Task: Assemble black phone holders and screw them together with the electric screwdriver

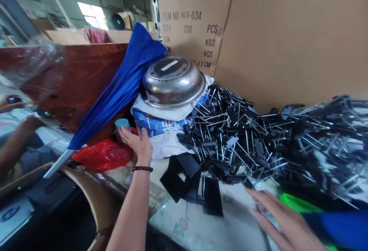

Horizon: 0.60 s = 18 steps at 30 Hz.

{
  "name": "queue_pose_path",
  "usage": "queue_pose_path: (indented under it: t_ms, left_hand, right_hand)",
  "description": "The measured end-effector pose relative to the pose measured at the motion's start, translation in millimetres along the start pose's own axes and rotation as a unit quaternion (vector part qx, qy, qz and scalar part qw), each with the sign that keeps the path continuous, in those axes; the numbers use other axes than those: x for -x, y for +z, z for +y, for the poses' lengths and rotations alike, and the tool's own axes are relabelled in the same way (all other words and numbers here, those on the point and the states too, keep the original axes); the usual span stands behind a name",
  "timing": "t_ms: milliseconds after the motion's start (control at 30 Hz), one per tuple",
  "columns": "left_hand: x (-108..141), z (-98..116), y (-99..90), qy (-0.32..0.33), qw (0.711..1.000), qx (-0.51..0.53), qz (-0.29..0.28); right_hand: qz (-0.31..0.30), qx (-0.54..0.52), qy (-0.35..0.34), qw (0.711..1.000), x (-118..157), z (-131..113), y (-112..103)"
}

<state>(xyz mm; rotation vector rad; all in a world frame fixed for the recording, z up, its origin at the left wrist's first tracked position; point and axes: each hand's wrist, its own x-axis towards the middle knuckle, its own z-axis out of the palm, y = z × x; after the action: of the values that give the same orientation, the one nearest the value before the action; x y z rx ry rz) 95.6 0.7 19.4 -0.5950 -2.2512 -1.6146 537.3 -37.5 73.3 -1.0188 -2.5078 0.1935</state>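
My left hand (137, 143) reaches forward with its fingers spread, beside a container with a light blue lid (122, 123); its fingertips are close to the lid, and whether they touch is unclear. A red plastic bag (105, 154) lies just left of that wrist. My right hand (278, 216), slightly blurred, is at the lower right with its fingers apart and nothing visible in them. Ahead of it spreads a heap of black parts with metal rods (230, 128). Flat black pieces (213, 197) lie on the flowered table cover (184, 230) between my hands.
An upturned metal basin (174, 80) sits on white and blue sacks (152, 122). A folded blue umbrella (115, 86) leans left of it. Large cardboard (273, 40) stands behind. Something bright green (299, 203) lies at the right. Another person's arm (21, 138) shows at far left.
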Motion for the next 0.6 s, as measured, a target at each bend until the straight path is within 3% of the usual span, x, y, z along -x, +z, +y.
queue_pose_path:
  t_ms: [100, 200, 333, 433, 533, 600]
  left_hand:
    - [43, 31, -11.7, 0.213, 0.974, 0.050, -0.055]
    - [82, 51, -31.2, 0.331, 0.920, 0.101, -0.183]
    - [120, 45, -62.2, 0.364, 0.841, 0.119, -0.383]
    - [142, 30, -80.2, 0.367, 0.784, 0.090, -0.492]
    - [161, 20, -89.4, 0.367, 0.730, 0.026, -0.577]
    - [172, 18, -92.0, 0.370, 0.714, -0.027, -0.594]
  right_hand:
    - [-0.006, 0.002, 0.015, 1.000, 3, -3, 0]
    - [-0.027, -0.016, 0.044, 0.999, 6, -5, 1]
    - [-0.084, -0.055, 0.057, 0.993, 8, -10, 10]
    - [-0.126, -0.053, 0.044, 0.990, 8, -19, 29]
    - [-0.139, -0.016, 0.021, 0.990, 9, -32, 58]
    - [-0.131, 0.013, 0.005, 0.991, 9, -39, 77]
